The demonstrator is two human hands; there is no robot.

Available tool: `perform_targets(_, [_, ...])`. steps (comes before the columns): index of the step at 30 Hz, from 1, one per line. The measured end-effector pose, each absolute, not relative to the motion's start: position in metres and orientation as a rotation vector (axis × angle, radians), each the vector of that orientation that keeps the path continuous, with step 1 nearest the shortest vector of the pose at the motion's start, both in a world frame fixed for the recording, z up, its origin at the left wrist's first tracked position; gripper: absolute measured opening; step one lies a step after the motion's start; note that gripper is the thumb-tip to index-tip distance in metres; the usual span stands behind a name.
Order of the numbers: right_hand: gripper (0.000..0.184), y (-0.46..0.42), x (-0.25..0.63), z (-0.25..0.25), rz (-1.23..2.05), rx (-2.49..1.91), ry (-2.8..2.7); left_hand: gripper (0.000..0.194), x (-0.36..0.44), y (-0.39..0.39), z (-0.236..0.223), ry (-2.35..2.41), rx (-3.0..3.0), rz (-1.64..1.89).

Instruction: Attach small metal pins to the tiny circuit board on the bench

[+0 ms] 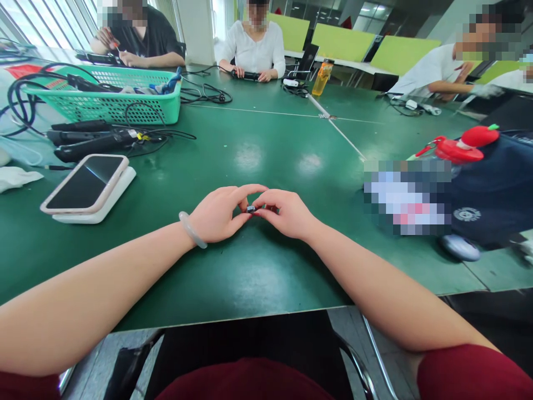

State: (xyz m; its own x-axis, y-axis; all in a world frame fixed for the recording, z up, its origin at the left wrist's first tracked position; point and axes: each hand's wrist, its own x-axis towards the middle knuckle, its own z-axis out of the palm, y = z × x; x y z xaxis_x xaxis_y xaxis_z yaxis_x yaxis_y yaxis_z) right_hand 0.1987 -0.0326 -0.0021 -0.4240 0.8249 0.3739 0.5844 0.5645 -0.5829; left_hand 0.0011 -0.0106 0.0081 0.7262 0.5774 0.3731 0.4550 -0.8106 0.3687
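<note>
My left hand [219, 214] and my right hand [285, 213] meet at the middle of the green table [266, 266]. Both pinch one small dark part [250, 209] between thumbs and fingertips, just above the tabletop. The part is too small to name, and fingers cover most of it. A pale bangle [191, 229] circles my left wrist. Both forearms rest on the table's near edge.
A phone [85, 183] lies on a white stand at the left. Behind it are black devices with cables [94, 141] and a green basket [112, 103]. A dark bag [491, 189] with a red bottle [456, 149] sits at the right. Other people work at the far side.
</note>
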Motion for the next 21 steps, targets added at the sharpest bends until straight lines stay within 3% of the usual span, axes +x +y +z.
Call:
perform_targets(8, [0.014, -0.026, 0.211, -0.001, 0.387, -1.561, -2.207, 0.038, -0.001, -0.006, 0.005, 0.891, 2.651, 0.736])
perform_targets(13, [0.008, -0.024, 0.220, 0.002, 0.508, -1.687, -2.218, 0.021, 0.000, -0.002, 0.003, 0.938, 2.648, 0.689])
perform_targets(21, [0.008, -0.026, 0.217, 0.004, 0.579, -1.678, -2.258, 0.021, 0.001, -0.001, 0.002, 1.029, 2.595, 0.657])
